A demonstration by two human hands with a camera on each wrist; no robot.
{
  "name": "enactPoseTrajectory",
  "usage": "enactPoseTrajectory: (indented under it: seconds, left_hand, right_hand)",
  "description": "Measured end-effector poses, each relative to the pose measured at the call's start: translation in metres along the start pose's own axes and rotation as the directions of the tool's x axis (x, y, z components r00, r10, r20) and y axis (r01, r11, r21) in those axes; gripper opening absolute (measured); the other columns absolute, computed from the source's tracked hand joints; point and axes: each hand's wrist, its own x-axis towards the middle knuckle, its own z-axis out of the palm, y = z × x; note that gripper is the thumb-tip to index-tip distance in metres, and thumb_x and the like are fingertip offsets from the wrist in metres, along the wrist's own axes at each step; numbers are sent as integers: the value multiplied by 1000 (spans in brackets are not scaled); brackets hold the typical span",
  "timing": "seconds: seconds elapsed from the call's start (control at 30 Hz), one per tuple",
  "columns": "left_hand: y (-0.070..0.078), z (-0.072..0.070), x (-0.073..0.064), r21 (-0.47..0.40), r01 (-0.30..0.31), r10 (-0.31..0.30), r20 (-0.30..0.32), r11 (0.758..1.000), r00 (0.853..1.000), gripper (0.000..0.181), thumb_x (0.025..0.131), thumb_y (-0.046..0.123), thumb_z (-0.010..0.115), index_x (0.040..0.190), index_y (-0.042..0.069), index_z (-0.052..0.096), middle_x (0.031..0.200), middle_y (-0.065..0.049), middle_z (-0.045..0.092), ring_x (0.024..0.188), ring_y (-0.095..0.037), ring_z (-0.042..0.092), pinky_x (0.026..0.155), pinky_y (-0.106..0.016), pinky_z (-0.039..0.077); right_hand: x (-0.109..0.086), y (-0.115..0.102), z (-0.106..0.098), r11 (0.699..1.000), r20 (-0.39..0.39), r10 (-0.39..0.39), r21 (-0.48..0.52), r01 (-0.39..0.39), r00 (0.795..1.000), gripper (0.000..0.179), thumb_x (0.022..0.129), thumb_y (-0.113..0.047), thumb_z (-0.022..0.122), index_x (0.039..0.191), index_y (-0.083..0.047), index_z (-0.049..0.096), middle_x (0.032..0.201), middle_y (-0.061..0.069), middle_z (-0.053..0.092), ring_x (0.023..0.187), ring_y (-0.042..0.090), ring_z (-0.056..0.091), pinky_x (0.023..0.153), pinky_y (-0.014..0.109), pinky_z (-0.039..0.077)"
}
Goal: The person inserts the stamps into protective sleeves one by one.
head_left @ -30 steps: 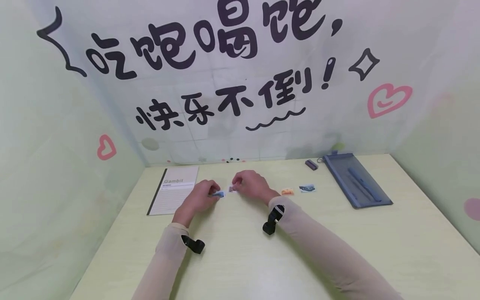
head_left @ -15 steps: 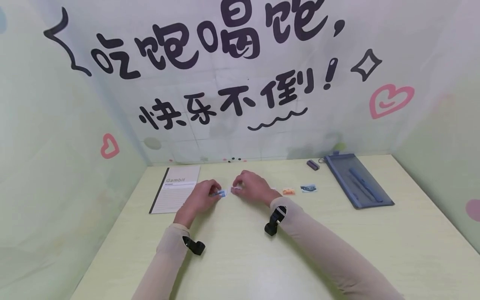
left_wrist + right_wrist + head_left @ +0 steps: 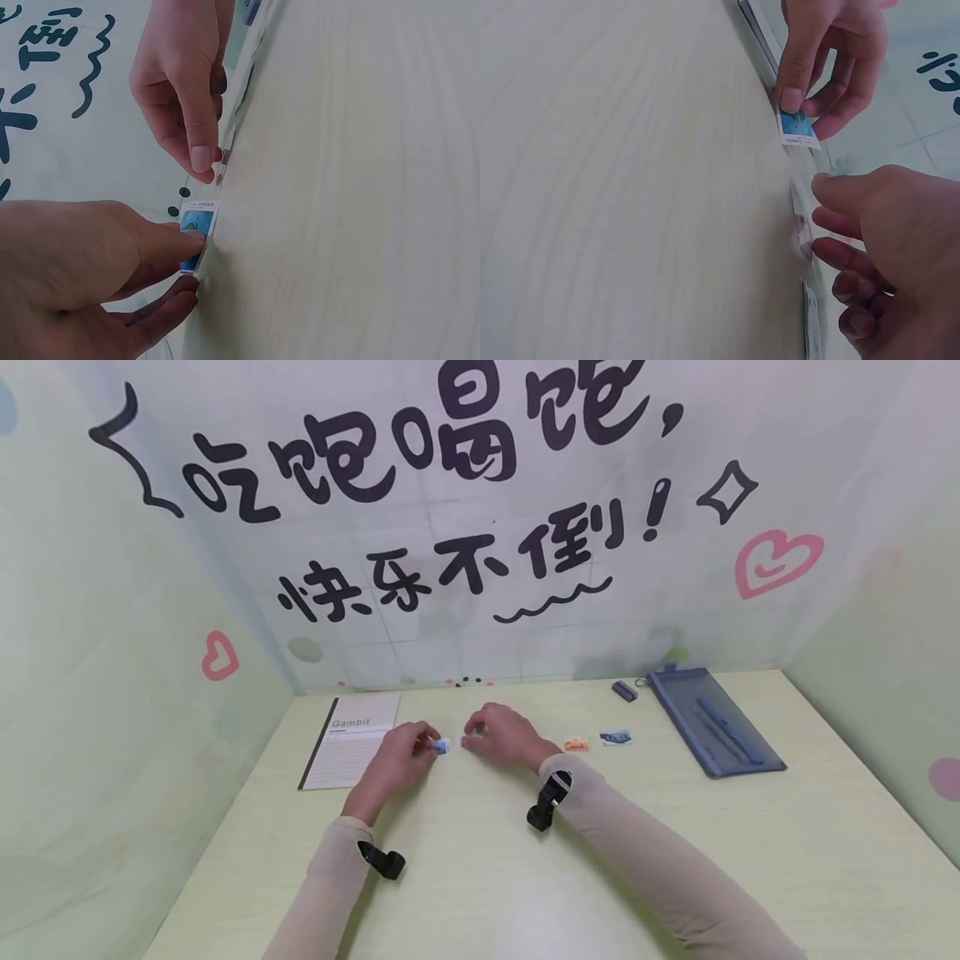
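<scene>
My left hand [image 3: 401, 758] pinches a small blue postage stamp [image 3: 196, 221] between thumb and fingers, its white edge standing out past the thumb. To the right, my right hand [image 3: 508, 735] is low over the table, thumb and fingers loosely bent and apart. Just beyond those fingertips in the right wrist view lies a pinkish-purple stamp [image 3: 803, 236], seen nearly edge-on; in the head view the fingers mostly cover it. Right of that hand, an orange stamp [image 3: 577, 744] and a dark blue stamp [image 3: 616, 737] lie in a row.
A notebook [image 3: 348, 752] marked "Gambit" lies at the left, beside the left hand. Toward the back right are a small dark eraser-like block [image 3: 624, 691] and a blue mesh pouch [image 3: 693, 693] with pens inside. A printed cloth [image 3: 450, 643] hangs behind the table's back edge.
The left hand keeps its hold on the blue stamp and has shifted slightly. The right fingers now hide more of the purple stamp than before. Other things stay in place.
</scene>
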Motion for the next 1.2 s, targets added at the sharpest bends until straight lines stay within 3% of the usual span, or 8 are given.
enactPoseTrajectory:
  seconds: [0.1, 0.3, 0.53, 0.8, 1.0, 1.2]
  left_hand:
    - [-3, -1, -5, -12, -25, 24, -25, 1000, 999, 28, 96, 0, 78, 124, 4, 74, 107, -11, 71, 98, -24, 68, 95, -44, 60]
    - [-9, 1, -11, -39, -16, 15, -42, 999, 999, 20, 97, 4, 78, 117, 5, 77, 113, -12, 70, 101, -25, 68, 95, -45, 60]
    - [-14, 5, -11, -95, -18, 10, -90, 995, 996, 13, 103, 9, 72, 115, 11, 76, 113, -6, 77, 103, -21, 69, 98, -44, 58]
    - [-15, 7, -11, -179, -1, -16, -94, 984, 995, 19, 104, 10, 71, 122, 13, 75, 117, -8, 77, 100, -20, 67, 92, -38, 55]
    - [-16, 9, -10, -189, -21, 1, -107, 982, 994, 19, 103, 8, 71, 122, 11, 76, 114, -9, 78, 94, -19, 64, 85, -32, 52]
    - [-16, 11, -8, -202, -12, -9, -101, 979, 995, 20, 103, 9, 72, 122, 13, 76, 113, -7, 78, 93, -17, 64, 83, -29, 51]
  right_hand:
    - [3, -1, 2, 998, -9, 28, 59, -27, 1000, 22, 102, -31, 78, 116, -15, 82, 107, 0, 76, 100, 17, 65, 95, 39, 55]
    - [11, -1, 8, 991, -46, 60, 123, -54, 997, 21, 102, -27, 77, 117, -13, 80, 103, 3, 77, 94, 17, 66, 92, 37, 55]
    - [21, -11, 12, 987, -74, 135, 100, -127, 988, 29, 101, -28, 78, 125, -12, 77, 100, 6, 76, 87, 18, 65, 83, 35, 54]
    - [31, -17, 25, 978, -158, 203, -18, -209, 966, 31, 98, -42, 79, 119, -19, 81, 98, 2, 77, 94, 22, 66, 94, 46, 48]
    - [34, -21, 29, 963, -186, 263, -3, -268, 947, 32, 95, -42, 83, 117, -18, 81, 96, 1, 79, 105, 28, 66, 102, 49, 43]
    - [31, -25, 24, 957, -164, 291, 51, -287, 943, 26, 96, -34, 84, 114, -16, 82, 105, 2, 81, 111, 31, 66, 105, 50, 41]
